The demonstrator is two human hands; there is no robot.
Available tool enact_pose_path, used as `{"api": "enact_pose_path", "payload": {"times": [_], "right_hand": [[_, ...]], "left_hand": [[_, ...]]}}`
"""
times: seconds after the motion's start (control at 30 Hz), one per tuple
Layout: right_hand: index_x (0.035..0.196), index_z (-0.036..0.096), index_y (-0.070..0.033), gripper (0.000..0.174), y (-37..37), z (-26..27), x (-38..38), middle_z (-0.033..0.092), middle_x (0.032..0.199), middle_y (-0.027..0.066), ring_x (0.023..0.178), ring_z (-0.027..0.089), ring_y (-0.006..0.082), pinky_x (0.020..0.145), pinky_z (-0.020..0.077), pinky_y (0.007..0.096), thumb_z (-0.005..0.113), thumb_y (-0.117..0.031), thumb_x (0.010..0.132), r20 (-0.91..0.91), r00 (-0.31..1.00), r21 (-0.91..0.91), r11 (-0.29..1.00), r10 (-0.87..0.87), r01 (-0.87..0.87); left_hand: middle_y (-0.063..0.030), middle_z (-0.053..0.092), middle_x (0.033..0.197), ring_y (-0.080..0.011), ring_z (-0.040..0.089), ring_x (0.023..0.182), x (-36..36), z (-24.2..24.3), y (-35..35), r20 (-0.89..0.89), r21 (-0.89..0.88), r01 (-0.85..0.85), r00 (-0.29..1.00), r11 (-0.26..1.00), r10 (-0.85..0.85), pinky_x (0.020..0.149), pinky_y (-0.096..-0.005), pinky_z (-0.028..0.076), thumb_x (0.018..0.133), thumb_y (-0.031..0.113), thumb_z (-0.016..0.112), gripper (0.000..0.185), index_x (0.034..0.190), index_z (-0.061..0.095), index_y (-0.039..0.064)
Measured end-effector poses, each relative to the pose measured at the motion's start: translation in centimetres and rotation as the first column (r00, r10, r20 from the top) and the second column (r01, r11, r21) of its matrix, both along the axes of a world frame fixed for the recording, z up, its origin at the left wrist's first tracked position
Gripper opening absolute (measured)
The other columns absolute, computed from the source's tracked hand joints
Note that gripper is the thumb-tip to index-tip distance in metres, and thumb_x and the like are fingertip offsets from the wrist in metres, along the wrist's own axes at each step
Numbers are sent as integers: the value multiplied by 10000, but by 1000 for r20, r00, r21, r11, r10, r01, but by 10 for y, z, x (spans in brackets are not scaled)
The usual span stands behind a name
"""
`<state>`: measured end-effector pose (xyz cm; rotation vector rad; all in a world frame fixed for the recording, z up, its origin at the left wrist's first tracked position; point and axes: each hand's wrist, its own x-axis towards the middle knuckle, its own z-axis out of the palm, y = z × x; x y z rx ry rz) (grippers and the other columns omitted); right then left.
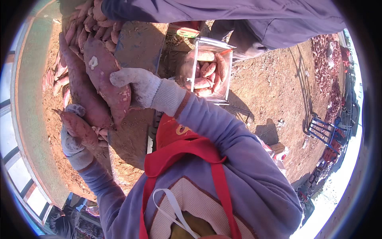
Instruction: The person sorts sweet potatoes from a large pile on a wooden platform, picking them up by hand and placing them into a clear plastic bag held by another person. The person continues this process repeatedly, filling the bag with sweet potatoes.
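My left hand (72, 142), in a stained white knit glove, grips a smaller sweet potato (81, 129) with a pointed tip. My right hand (142, 86), gloved alike, has its thumb on top of a large, thick sweet potato (105, 70) with a pale scar on its skin; the fingers are hidden along its side. Between the two hands lies a long sweet potato (83, 86), narrow at its far end. Beyond them is a heap of sweet potatoes (89, 27) beside a soil-covered board (138, 44).
A lined crate (230, 70) holds several sweet potatoes (209, 70). Across from me leans another person in a grey-purple garment (244, 12), one hand (98, 12) at the heap. Far right are a blue metal cart (322, 133) and rows of sweet potatoes (323, 65).
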<state>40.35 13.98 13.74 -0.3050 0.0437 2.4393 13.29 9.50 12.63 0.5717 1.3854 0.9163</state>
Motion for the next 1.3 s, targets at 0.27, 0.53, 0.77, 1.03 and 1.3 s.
{"api": "enact_pose_path", "payload": {"times": [0.27, 0.53, 0.77, 1.03, 1.3], "right_hand": [[1434, 368, -10, 751, -133, -80, 146, 527, 1350, 178, 1222, 535, 319, 1094, 399, 433, 699, -207, 790, -143, 933, -53, 944, -331, 326], [1384, 439, -2, 699, -226, -159, 291, 573, 1286, 182, 1158, 568, 357, 1038, 447, 482, 677, -253, 776, 90, 579, -52, 576, -811, 816], [1444, 392, -43, 830, -270, -176, 341, 493, 1408, 154, 1280, 479, 370, 1101, 362, 535, 704, -329, 730, 316, 514, 47, 554, -798, 831], [1329, 478, -8, 712, -220, -162, 321, 567, 1282, 217, 1116, 586, 378, 888, 517, 554, 740, -340, 755, 319, 665, -3, 701, -675, 713], [1359, 442, -111, 799, -268, -128, 338, 608, 1213, 194, 980, 628, 390, 716, 547, 583, 744, -446, 700, 555, 692, -169, 752, -461, 637]], "left_hand": [[-67, 590, 1232, -176, 580, 1100, 197, 61, -24, -31, -105, 721, 686, 685, -727, 963, -283, 458, 652, 207, 797, 825, 1370, 460, -22], [-61, 646, 1058, -187, 666, 870, 321, -32, 4, 146, -174, 714, 699, 678, -700, 686, -347, 583, 856, 177, 686, 479, 1302, 541, 80], [-212, 665, 1123, -307, 653, 1022, 394, -115, 25, -762, -433, 824, -118, 366, -637, 891, -348, 496, 865, 622, 530, 716, 1203, 617, -2], [-95, 582, 1248, -181, 557, 1131, 414, -115, -50, 273, -117, 683, 720, 721, -638, 897, -325, 492, 890, 323, 678, 644, 1419, 424, 58], [-188, 502, 1291, -421, 610, 1060, 429, -215, 15, -843, -424, 536, 61, 730, -535, 878, -437, 518, 782, 442, 709, 834, 1469, 345, 139]]}}
